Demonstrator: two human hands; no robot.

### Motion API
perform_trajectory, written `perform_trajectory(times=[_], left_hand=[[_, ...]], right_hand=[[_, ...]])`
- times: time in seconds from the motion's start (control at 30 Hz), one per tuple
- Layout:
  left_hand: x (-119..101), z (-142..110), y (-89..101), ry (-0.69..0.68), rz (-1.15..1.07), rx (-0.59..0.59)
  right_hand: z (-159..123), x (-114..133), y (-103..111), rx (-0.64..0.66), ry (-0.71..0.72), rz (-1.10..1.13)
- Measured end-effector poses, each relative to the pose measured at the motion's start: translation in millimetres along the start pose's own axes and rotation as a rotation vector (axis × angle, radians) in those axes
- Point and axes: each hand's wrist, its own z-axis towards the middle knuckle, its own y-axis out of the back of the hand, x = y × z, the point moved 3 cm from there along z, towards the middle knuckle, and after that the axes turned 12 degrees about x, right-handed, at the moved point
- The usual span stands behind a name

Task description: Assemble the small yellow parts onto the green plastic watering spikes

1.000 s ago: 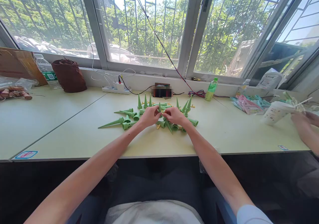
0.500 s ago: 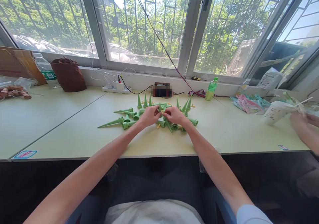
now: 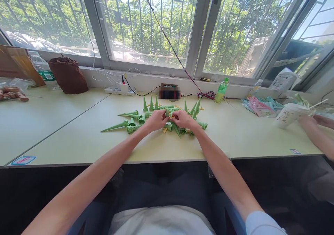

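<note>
"At the left of the table [image 3: 65, 137], which items are stowed?"

"A brown pouch [image 3: 68, 75], then a power strip [image 3: 112, 90]. Both sit toward the window wall, presumably to stay outside the arms' reach path."

"Next position?"

"Loose green spikes [image 3: 114, 126] lie on their sides, pointing several ways. Behind them, three upright spikes [image 3: 145, 104] stand on their wide ends, likely because that end gives the steadier base."

"State of the left hand [image 3: 157, 119]?"

"Fingers narrow, thumb and fingertips closed about one green spike [image 3: 167, 112], tip up, amid the pile. The grip appears to steady the part."

"The right hand [image 3: 182, 118]?"

"Fingertips pinched, apparently on a small yellow piece [image 3: 171, 116] just beside that spike. Such a hold suits a small part. Fingers hide whether the two parts touch."

"Further right?"

"More standing spikes [image 3: 197, 109], some tilted; then a green bottle [image 3: 221, 90] near the wall. Last, a white cup [image 3: 290, 115], with a co-worker's hand [image 3: 308, 122] beside it; I cannot tell whether it grips the cup."
</note>
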Motion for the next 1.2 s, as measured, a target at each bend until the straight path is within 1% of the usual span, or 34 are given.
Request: perform_trajectory(times=[0.1, 0.2, 0.3, 0.43, 0.57, 0.77, 0.87, 1.0, 1.2], left_hand=[[0.2, 0.5, 0.4, -0.005, -0.001, -0.011], [-1.0, 0.1, 1.5, -0.032, -0.011, -0.032], [-2.5, -0.6, 2.5, -0.055, -0.031, -0.049], [-3.5, -0.6, 3.7, -0.077, -0.035, -0.080], [-1.8, 0.5, 3.5, -0.069, -0.035, -0.098], [1.7, 1.4, 3.2, -0.050, -0.037, -0.123], [3.2, 1.7, 2.8, -0.028, -0.039, -0.136], [4.6, 1.9, 2.4, -0.005, -0.036, -0.155], [4.5, 1.9, 2.5, -0.038, -0.046, -0.163]], right_hand=[[0.7, 0.8, 0.5, -0.021, 0.001, 0.011], [1.4, -0.7, 0.7, -0.065, -0.009, 0.060], [1.6, -2.7, 0.1, -0.081, -0.022, 0.107], [1.4, -3.6, -1.1, -0.059, -0.022, 0.194], [1.3, -3.2, -2.2, -0.023, -0.002, 0.277], [0.9, 0.4, 0.3, -0.040, 0.034, 0.252], [0.8, 2.3, 2.3, -0.086, 0.019, 0.244], [0.5, 2.3, 2.7, -0.132, -0.005, 0.312], [1.2, 0.2, 0.9, -0.111, 0.007, 0.347]])
